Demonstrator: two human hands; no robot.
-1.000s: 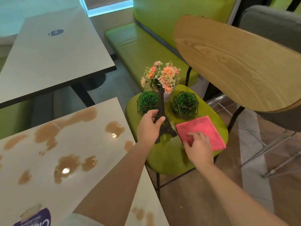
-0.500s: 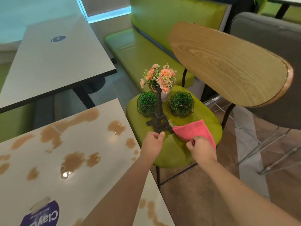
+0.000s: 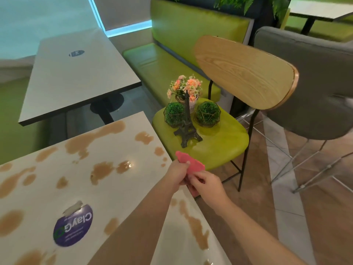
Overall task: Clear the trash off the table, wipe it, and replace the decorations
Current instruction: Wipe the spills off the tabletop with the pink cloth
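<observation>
A: What is the largest thing in view?

B: A pale worktop (image 3: 118, 190) fills the lower left, its near edge running diagonally toward the lower right. Brown liquid stains (image 3: 101, 170) are scattered across it, and a round purple sticker (image 3: 73, 225) lies near the person, its lettering upside down to the camera. A second, grey table (image 3: 76, 77) stands behind it, unstained.

A: And to the right?

B: A chair (image 3: 246, 71) with a curved wooden backrest and a lime green seat sits just beside the worktop's right corner. A green bench (image 3: 168, 60) runs behind it.

A: Where are the decorations?

B: All on the chair seat. A dark Eiffel Tower model (image 3: 187, 123) stands upright, its long axis vertical, tip pointing up, base toward the seat's front. Two green ball plants in wire frames sit behind it, one to the left (image 3: 172, 114) and one to the right (image 3: 208, 113). A small pot of peach and pink flowers (image 3: 184, 87) stands at the back, between them.

A: And the hands?

B: Both hold a pink cloth (image 3: 192, 165) above the worktop's right edge, near the seat's front. The left hand (image 3: 176, 174) pinches its upper part with curled fingers; the right hand (image 3: 209, 185) grips its lower part. The cloth's long axis runs diagonally, its upper end pointing toward the tower.
</observation>
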